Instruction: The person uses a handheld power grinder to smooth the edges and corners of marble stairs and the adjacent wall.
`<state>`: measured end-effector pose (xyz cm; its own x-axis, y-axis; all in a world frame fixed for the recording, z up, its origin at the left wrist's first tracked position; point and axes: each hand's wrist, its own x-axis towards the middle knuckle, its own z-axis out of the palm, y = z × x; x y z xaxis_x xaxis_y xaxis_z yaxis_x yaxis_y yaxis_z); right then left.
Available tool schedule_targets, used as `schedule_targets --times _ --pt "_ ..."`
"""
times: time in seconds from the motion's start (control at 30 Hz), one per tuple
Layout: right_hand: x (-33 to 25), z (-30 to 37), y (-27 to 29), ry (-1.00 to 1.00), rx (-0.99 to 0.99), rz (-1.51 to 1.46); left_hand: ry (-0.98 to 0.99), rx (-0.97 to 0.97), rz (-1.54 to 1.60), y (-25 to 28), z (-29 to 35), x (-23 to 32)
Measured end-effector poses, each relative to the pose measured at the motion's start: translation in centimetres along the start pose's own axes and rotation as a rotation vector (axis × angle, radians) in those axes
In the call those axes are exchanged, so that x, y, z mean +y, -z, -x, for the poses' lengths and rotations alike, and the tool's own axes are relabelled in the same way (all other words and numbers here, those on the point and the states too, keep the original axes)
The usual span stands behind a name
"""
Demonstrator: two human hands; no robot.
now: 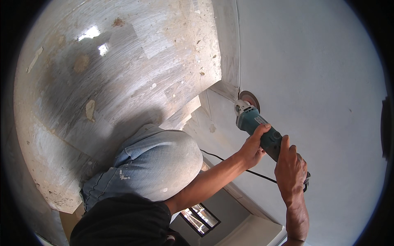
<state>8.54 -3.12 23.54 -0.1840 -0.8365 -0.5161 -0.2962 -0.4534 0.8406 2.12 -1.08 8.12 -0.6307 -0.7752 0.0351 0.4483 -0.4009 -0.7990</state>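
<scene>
My two hands hold a teal angle grinder (260, 128) at the pale grey wall (316, 82). My left hand (253, 147) is wrapped round the middle of its body, the thumb lying on top. Behind it, my right hand (290, 167) grips the rear handle, its fingers closed. The round disc (250, 99) stands at the line where the wall meets the skirting (228, 45). Whether the disc is spinning cannot be told. A black power cord (256, 174) runs from the rear of the tool behind my left forearm.
My bent knee in faded jeans (172, 160) rests beside a marble-look tiled floor (115, 82) spotted with dried plaster. The floor's stepped edge (205, 88) lies near the skirting. Lower down, a window (200, 219) shows in another wall. Something dark (385, 129) is at the right rim.
</scene>
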Motion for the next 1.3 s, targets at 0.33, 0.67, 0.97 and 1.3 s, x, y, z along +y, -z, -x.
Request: schedule_targets --times 0.33,0.67,0.97,1.3 --pt "0.2 0.1 -0.3 0.002 0.001 -0.002 -0.006 0.048 -0.043 -0.3 0.1 -0.3" --pt "0.1 0.2 0.1 -0.008 0.01 -0.03 0.0 0.032 -0.001 -0.8 0.5 0.2" --pt "0.1 -0.2 0.4 0.014 0.011 0.004 -0.015 0.046 -0.025 -1.1 0.5 0.6" --pt "-0.1 -0.6 0.6 -0.001 -0.022 0.012 -0.013 0.03 -0.048 -0.6 0.0 0.5"
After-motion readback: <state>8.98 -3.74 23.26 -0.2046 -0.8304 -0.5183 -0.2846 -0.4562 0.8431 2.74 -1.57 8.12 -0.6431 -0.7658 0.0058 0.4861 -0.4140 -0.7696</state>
